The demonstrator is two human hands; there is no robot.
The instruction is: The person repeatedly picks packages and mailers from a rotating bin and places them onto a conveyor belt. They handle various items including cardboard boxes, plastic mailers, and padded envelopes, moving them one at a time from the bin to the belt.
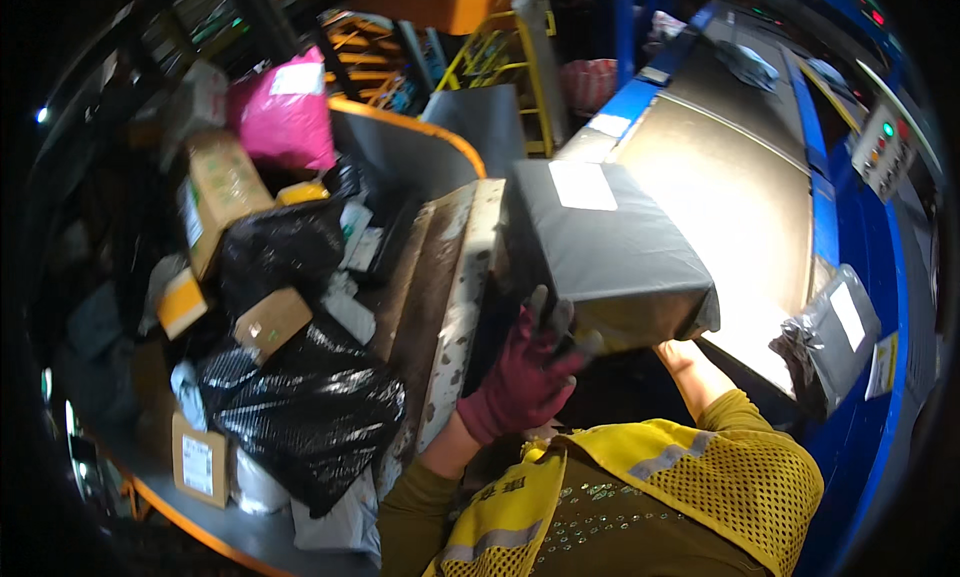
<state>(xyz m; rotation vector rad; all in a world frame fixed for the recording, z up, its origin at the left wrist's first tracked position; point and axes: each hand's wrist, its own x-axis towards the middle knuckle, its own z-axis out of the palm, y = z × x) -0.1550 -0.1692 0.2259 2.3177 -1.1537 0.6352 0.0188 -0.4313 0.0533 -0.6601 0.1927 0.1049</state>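
A large box wrapped in dark grey plastic (615, 239), with a white label on top, is tilted before me between the chute and the conveyor belt. My right hand (677, 354) supports it from beneath the near right corner; the fingers are hidden behind the box. At the box's near left side is my left hand (529, 378), in a maroon glove with grey fingertips. Its fingers are spread and slightly blurred, and whether they touch the wrap cannot be told.
Parcels crowd the chute on my left, among them a black plastic bag (300, 404), a pink bag (281, 115) and a cardboard box (225, 194). The lit conveyor belt (720, 172) runs away at right. A grey bag (836, 337) leans by its blue side; a button panel (881, 145) stands beyond.
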